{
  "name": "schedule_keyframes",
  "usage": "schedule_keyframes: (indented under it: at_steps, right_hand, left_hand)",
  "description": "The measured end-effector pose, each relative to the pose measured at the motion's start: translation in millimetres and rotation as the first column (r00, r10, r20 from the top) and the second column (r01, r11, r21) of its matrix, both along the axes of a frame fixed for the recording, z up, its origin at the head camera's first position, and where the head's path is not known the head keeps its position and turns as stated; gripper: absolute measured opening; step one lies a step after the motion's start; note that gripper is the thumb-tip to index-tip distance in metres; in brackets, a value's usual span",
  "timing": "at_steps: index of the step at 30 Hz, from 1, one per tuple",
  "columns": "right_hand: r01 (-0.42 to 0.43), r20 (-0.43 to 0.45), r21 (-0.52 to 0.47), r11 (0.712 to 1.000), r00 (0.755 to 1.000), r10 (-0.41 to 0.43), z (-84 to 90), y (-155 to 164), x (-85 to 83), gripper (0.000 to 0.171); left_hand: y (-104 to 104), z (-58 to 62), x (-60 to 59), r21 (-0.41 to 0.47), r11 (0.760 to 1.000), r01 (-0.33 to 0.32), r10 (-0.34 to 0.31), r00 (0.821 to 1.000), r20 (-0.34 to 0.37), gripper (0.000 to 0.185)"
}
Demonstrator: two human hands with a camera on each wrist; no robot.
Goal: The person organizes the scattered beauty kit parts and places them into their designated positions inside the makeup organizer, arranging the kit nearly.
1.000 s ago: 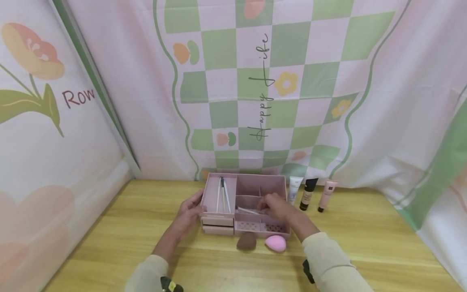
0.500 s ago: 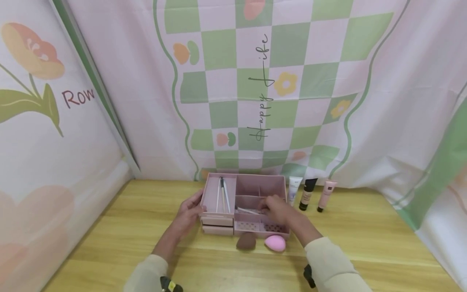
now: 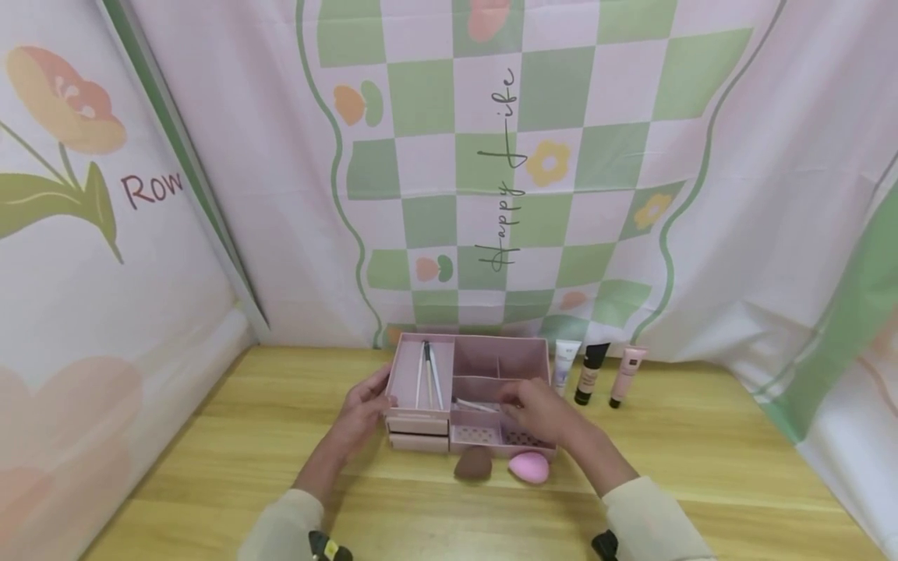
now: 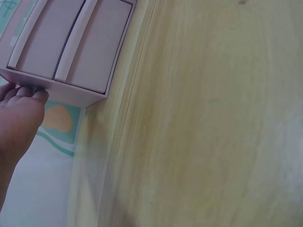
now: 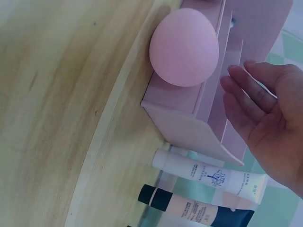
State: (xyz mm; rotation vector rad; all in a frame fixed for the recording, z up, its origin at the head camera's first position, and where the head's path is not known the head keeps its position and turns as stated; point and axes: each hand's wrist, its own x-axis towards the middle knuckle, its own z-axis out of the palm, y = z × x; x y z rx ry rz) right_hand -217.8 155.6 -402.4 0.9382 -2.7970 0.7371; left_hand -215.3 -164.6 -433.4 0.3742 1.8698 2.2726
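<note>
From where I sit, the left hand (image 3: 365, 413) rests against the left wall of the pale pink plastic organiser box with compartments and two small drawers (image 3: 421, 425), its fingers (image 4: 28, 91) laid straight along the lower edge, steadying rather than clutching. The box stands on the light wooden table (image 3: 231, 436), near the back curtain. I judge it light and rigid, thin-walled and smooth, so it would slide on the wood if pushed; the outer walls are the place to hold it, not the inner dividers.

In its left compartment lie two slim white sticks (image 3: 428, 374). Further right, in the middle compartment, lies a thin white pencil-like stick (image 3: 477, 405), and the right hand (image 3: 540, 409) hovers over the end of it. The wrist view shows those fingers (image 5: 246, 94) loosely extended and holding nothing; whether a tip touches the stick I cannot tell, as the hand covers it. That stick looks light, stiff and slippery, best pinched near its middle.

In front of the box sit a brown egg-shaped sponge (image 3: 473, 464) and a pink egg-shaped sponge (image 3: 529, 467), soft and squashy. To the right stand a white tube (image 3: 565, 362), a black-capped beige tube (image 3: 591, 372) and a pink tube (image 3: 627, 374).
</note>
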Motion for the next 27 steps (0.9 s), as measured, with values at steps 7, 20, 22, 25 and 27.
schedule_keyframes:
  at_steps: [7, 20, 22, 25, 27]
  right_hand:
    - [-0.003, 0.05, -0.021, 1.0, 0.999, 0.004, 2.0, -2, 13.0, 0.017]
    - [-0.062, 0.106, -0.087, 0.994, 0.992, 0.071, -0.8, -13, 42.3, 0.015]
    - [-0.086, 0.107, -0.083, 0.993, 0.99, 0.095, -2.6, -15, 45.5, 0.016]
    - [-0.122, 0.067, -0.049, 0.991, 0.99, 0.125, -6.0, -19, 48.6, 0.017]
    - [-0.142, 0.025, -0.02, 0.99, 0.99, 0.142, -7.9, -21, 49.8, 0.019]
  left_hand:
    - [1, -1.9, -0.5, -0.002, 1.0, -0.013, 0.013, 1.0, 0.013, 0.076]
    - [0, -1.2, -1.6, -0.003, 1.0, 0.008, -0.008, 1.0, 0.0, 0.077]
    - [0, -1.5, -1.8, -0.002, 1.0, 0.011, -0.011, 1.0, -0.001, 0.078]
    - [-1, -1.8, -2.2, 0.003, 1.0, 0.016, -0.016, 1.0, -0.003, 0.078]
    - [-1, -2.1, -2.6, 0.005, 1.0, 0.015, -0.015, 1.0, -0.001, 0.077]
